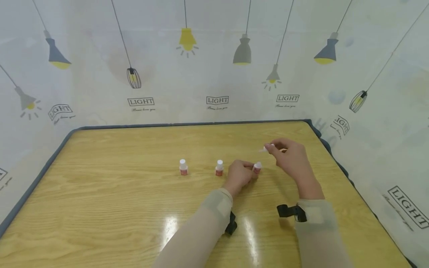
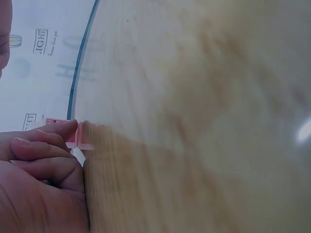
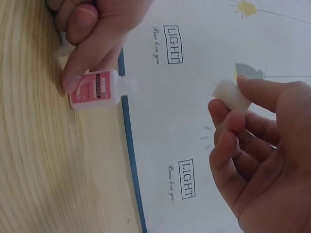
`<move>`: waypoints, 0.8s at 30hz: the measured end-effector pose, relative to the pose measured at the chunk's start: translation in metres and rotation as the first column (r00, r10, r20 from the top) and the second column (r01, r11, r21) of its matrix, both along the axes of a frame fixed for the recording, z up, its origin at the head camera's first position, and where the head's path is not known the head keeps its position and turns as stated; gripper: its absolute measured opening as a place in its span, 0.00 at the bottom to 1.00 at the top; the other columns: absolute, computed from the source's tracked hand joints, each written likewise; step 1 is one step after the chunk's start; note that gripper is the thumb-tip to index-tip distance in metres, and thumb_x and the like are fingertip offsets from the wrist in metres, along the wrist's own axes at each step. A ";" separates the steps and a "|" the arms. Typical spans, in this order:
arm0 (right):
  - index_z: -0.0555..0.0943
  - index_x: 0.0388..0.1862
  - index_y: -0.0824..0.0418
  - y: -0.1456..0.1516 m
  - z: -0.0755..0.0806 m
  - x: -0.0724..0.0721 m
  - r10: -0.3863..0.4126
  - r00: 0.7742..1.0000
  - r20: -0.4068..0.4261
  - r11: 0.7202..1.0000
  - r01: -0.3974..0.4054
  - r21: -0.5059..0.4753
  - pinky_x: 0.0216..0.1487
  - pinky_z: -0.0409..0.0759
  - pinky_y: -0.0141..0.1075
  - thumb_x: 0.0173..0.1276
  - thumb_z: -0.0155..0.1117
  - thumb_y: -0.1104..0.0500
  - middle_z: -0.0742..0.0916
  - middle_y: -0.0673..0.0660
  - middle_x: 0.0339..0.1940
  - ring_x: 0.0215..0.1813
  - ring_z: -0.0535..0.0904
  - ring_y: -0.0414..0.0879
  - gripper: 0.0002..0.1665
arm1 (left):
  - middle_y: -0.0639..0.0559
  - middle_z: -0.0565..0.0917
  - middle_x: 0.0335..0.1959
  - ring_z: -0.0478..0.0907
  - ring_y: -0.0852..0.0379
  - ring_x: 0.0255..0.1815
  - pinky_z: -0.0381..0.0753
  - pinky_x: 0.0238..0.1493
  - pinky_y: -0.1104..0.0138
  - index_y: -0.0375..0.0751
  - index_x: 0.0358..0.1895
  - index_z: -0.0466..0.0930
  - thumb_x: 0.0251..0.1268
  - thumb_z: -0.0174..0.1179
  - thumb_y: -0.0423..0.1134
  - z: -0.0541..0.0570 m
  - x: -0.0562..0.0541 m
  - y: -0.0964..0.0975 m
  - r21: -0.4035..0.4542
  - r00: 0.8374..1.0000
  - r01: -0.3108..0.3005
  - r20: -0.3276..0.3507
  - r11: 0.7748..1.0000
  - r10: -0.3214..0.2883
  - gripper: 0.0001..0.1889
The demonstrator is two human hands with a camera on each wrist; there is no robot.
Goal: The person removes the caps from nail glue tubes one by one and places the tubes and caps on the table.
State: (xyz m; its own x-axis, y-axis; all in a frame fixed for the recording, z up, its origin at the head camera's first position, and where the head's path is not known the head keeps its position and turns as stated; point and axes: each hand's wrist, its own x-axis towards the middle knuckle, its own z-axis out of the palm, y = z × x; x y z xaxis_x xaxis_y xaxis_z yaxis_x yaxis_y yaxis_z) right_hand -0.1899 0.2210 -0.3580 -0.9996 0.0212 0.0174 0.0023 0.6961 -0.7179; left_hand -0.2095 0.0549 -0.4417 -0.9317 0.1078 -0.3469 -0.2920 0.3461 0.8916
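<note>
A small white bottle with a pink-red label stands on the table, its narrow neck uncapped. My left hand rests low on the tabletop and grips this bottle near its base between thumb and fingers. Up and to the right of it, my right hand pinches a white cap between thumb and fingertips, apart from the bottle. Something thin and pale sticks out from the cap toward the left in the head view. In the left wrist view, the fingers hide most of the bottle.
Two more small bottles with white caps stand left of my left hand, one close by and one farther left. The wooden table has a dark edge, with a lamp-printed wall covering behind it.
</note>
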 end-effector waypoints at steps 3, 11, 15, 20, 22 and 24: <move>0.83 0.56 0.61 0.005 0.002 0.001 -0.006 1.000 0.029 0.998 0.007 -0.066 0.37 0.84 0.36 0.78 0.65 0.37 0.90 0.62 0.47 0.34 0.85 0.46 0.29 | 0.50 0.87 0.23 0.74 0.62 0.20 0.71 0.22 0.71 0.42 0.58 0.90 0.63 0.75 0.31 0.002 0.000 0.000 -0.003 1.000 -0.011 -0.019 1.000 0.011 0.19; 0.80 0.70 0.63 0.010 -0.004 0.002 0.070 0.995 0.069 0.994 -0.063 -0.094 0.48 0.81 0.35 0.78 0.68 0.50 0.86 0.65 0.61 0.55 0.81 0.53 0.28 | 0.50 0.84 0.18 0.73 0.62 0.18 0.70 0.21 0.71 0.41 0.56 0.91 0.62 0.73 0.29 0.000 0.000 0.001 -0.007 0.999 -0.007 -0.036 1.000 0.006 0.18; 0.83 0.66 0.63 0.010 -0.010 0.001 0.082 0.994 0.065 0.993 -0.076 -0.093 0.47 0.82 0.41 0.78 0.69 0.54 0.88 0.66 0.56 0.49 0.83 0.53 0.23 | 0.52 0.83 0.17 0.73 0.62 0.18 0.70 0.21 0.71 0.42 0.54 0.92 0.61 0.73 0.28 -0.001 -0.001 0.001 -0.012 0.999 -0.012 -0.043 1.000 0.012 0.18; 0.80 0.66 0.65 0.015 -0.019 -0.002 0.060 0.988 0.145 0.992 -0.043 -0.118 0.55 0.84 0.49 0.78 0.69 0.53 0.86 0.67 0.59 0.51 0.88 0.54 0.25 | 0.52 0.82 0.17 0.73 0.62 0.18 0.70 0.21 0.71 0.42 0.54 0.92 0.61 0.74 0.29 -0.002 -0.001 0.001 -0.005 0.999 -0.020 -0.037 1.000 0.020 0.17; 0.79 0.67 0.66 0.017 -0.024 -0.004 0.044 0.981 0.188 0.995 -0.026 -0.100 0.57 0.84 0.48 0.78 0.68 0.53 0.85 0.67 0.61 0.54 0.88 0.55 0.26 | 0.52 0.83 0.17 0.74 0.62 0.18 0.70 0.21 0.71 0.42 0.54 0.92 0.62 0.74 0.29 -0.003 0.000 0.001 -0.002 0.999 -0.021 -0.035 1.000 0.021 0.17; 0.78 0.67 0.67 0.019 -0.029 -0.006 0.031 0.974 0.224 0.998 -0.019 -0.057 0.54 0.84 0.45 0.77 0.68 0.54 0.85 0.67 0.60 0.53 0.87 0.54 0.26 | 0.52 0.83 0.18 0.74 0.62 0.18 0.70 0.21 0.71 0.42 0.55 0.92 0.62 0.74 0.30 -0.003 0.001 0.001 0.004 0.999 -0.022 -0.033 1.000 0.022 0.17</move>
State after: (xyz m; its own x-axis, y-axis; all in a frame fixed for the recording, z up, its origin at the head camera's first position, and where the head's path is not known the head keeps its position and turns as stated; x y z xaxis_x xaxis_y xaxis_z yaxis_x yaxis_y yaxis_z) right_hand -0.1955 0.2404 -0.3869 -0.9781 -0.0088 -0.2079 0.1509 0.6577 -0.7380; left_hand -0.2087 0.0563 -0.4447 -0.9447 0.0885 -0.3158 -0.2700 0.3365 0.9022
